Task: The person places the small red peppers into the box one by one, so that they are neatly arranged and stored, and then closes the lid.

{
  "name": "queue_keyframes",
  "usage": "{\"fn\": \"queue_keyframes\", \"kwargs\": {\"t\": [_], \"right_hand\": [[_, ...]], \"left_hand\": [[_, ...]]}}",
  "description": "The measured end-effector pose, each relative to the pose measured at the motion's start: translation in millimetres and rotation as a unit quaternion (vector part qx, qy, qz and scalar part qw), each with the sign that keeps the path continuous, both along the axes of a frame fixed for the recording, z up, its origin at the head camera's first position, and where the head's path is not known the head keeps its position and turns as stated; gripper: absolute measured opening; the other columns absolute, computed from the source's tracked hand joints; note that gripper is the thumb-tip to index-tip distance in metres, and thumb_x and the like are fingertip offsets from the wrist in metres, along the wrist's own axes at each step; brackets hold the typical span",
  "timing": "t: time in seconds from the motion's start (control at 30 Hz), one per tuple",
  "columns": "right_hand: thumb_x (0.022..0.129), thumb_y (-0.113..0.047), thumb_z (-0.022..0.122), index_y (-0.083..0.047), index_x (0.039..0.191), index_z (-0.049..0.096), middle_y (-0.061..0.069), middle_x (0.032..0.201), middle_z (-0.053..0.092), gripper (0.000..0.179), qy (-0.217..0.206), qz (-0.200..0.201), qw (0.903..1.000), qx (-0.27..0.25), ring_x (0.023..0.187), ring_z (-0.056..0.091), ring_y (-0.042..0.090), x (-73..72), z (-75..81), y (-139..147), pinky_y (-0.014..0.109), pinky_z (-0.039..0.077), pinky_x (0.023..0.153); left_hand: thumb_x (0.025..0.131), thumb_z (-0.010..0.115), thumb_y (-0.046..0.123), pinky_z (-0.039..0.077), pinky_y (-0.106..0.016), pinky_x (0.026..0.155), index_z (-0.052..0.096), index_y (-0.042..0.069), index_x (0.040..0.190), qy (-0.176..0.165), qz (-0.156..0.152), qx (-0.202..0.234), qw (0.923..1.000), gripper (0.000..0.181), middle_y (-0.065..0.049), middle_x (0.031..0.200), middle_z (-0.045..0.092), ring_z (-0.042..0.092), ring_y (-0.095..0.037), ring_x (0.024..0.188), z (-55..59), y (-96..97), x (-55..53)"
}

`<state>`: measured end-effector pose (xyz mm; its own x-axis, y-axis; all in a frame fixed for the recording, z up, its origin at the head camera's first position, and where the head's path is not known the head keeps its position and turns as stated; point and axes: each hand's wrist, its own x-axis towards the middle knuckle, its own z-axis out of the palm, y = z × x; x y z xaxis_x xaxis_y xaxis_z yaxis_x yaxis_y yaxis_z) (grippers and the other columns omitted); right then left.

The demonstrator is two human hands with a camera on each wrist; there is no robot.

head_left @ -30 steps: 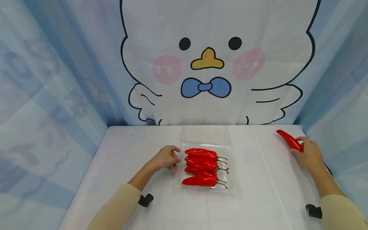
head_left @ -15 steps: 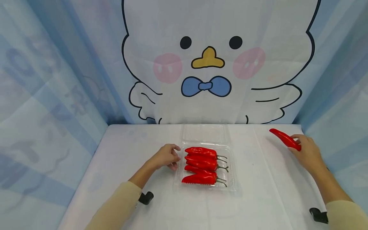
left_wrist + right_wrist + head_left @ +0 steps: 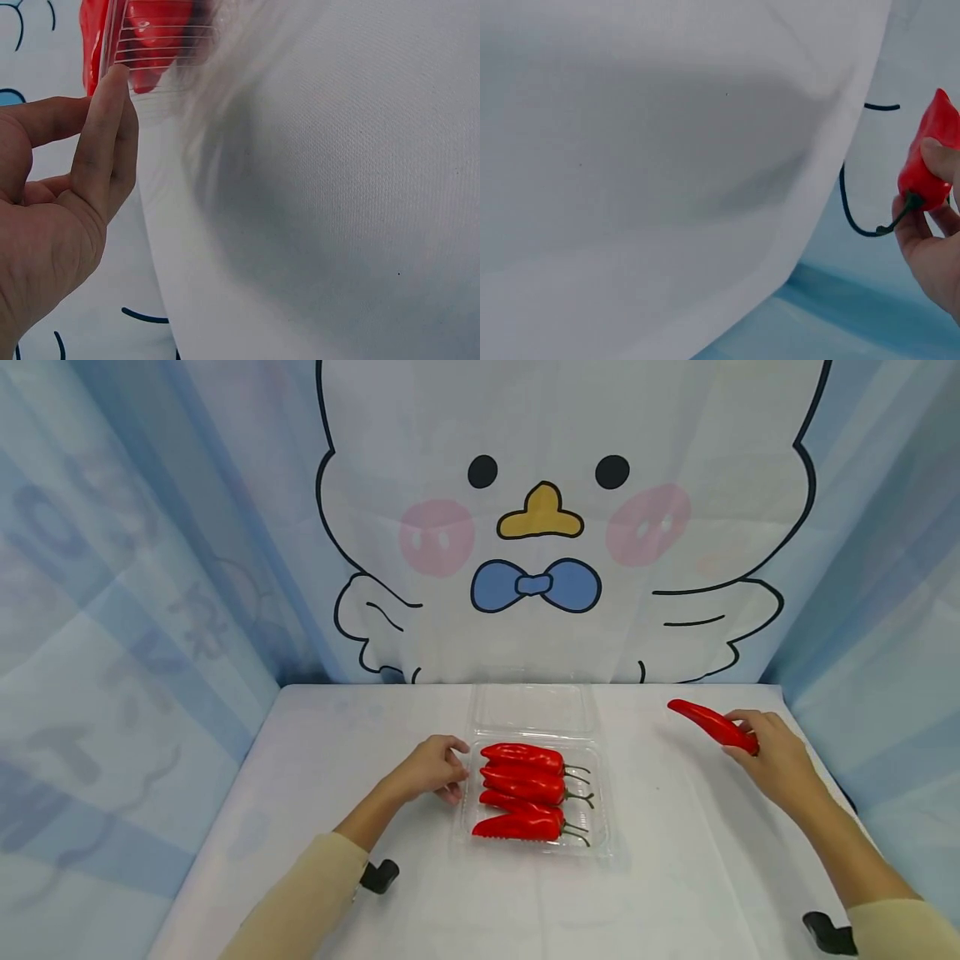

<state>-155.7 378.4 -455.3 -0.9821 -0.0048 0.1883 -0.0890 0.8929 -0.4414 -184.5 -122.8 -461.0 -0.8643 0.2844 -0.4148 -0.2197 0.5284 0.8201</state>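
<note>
My right hand (image 3: 772, 756) grips a red chili pepper (image 3: 708, 722) by its stem end, raised over the right side of the table. In the right wrist view, thumb and fingers are around the pepper (image 3: 934, 150), its green stem pointing down. My left hand (image 3: 431, 768) is at the left edge of a clear plastic clamshell box (image 3: 603, 810), fingertips touching its rim. The left wrist view shows those fingers (image 3: 105, 142) fairly straight against the box's ribbed side (image 3: 184, 45). Several red peppers (image 3: 525, 785) lie side by side in the box, stems to the right.
The box's clear lid (image 3: 534, 708) lies folded back toward the rear. A white cloth (image 3: 675, 877) covers the table. Behind it hangs a curtain (image 3: 540, 643) with a cartoon bird; blue curtains (image 3: 135, 652) flank both sides.
My right hand has carried the red chili pepper leftward, toward the box. The left hand stays at the box's left edge, and the peppers inside have not moved.
</note>
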Motion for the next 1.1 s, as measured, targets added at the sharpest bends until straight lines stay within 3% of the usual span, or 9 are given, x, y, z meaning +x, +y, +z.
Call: {"fn": "queue_keyframes", "kwargs": {"t": [0.47,0.9,1.1], "right_hand": [[0.08,0.002,0.084,0.0,0.135,0.056,0.028,0.124,0.056,0.062,0.025,0.075,0.9969,0.007,0.1,0.059,0.042,9.3,21.2,-46,0.063,0.062,0.077],[0.079,-0.001,0.087,-0.005,0.132,0.06,0.019,0.12,0.062,0.059,0.058,0.139,0.9886,0.007,0.096,0.064,0.031,19.5,26.9,-83,0.052,0.065,0.076],[0.081,-0.004,0.086,-0.008,0.131,0.061,0.015,0.12,0.063,0.056,0.041,0.154,0.9871,0.004,0.098,0.064,0.028,22.8,29.9,-99,0.048,0.066,0.077]], "left_hand": [[0.095,0.069,0.005,0.064,-0.031,0.059,0.055,-0.001,0.138,0.002,0.002,-0.007,1.0,0.045,-0.014,0.089,0.066,0.07,-0.02,0.061,-2.0,0.2,0.4],[0.096,0.069,0.005,0.064,-0.03,0.059,0.055,0.0,0.138,0.001,0.0,-0.011,0.9999,0.045,-0.014,0.091,0.066,0.069,-0.02,0.061,-2.0,0.5,0.1],[0.096,0.069,0.004,0.064,-0.03,0.059,0.055,0.0,0.137,0.002,0.0,-0.008,1.0,0.044,-0.015,0.091,0.066,0.07,-0.02,0.061,-3.0,0.5,0.2]]}}
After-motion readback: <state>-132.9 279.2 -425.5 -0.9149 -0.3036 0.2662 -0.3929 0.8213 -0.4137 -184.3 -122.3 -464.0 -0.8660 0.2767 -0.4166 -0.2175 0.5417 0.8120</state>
